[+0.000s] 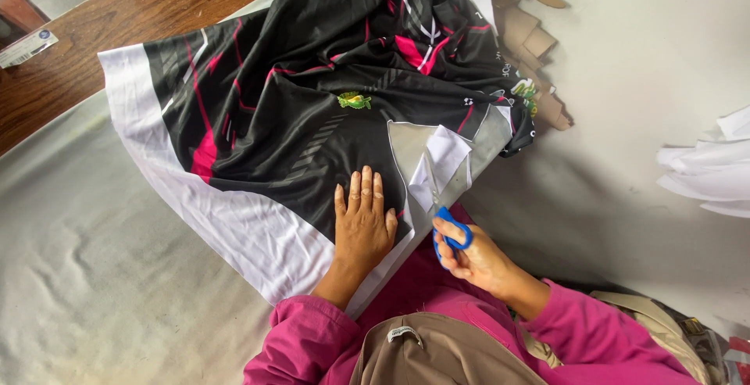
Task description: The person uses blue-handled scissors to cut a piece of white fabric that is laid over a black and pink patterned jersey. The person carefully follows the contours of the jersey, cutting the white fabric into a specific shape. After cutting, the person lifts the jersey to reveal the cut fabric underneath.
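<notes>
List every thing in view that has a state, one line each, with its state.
Printed fabric: spread on the table, bunched at the far end, partly cut.
Scissors: held in the right hand, blades in the fabric's cut edge.
Left hand: flat, pressing on the fabric.
Right hand: closed through the blue handles.
Cardboard pieces: piled loosely.
White paper sheets: stacked, fanned.

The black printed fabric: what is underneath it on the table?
The black printed fabric lies on a grey table cover, with brown cardboard pieces poking out behind. The left hand presses it flat. Anything directly beneath stays hidden.
</notes>
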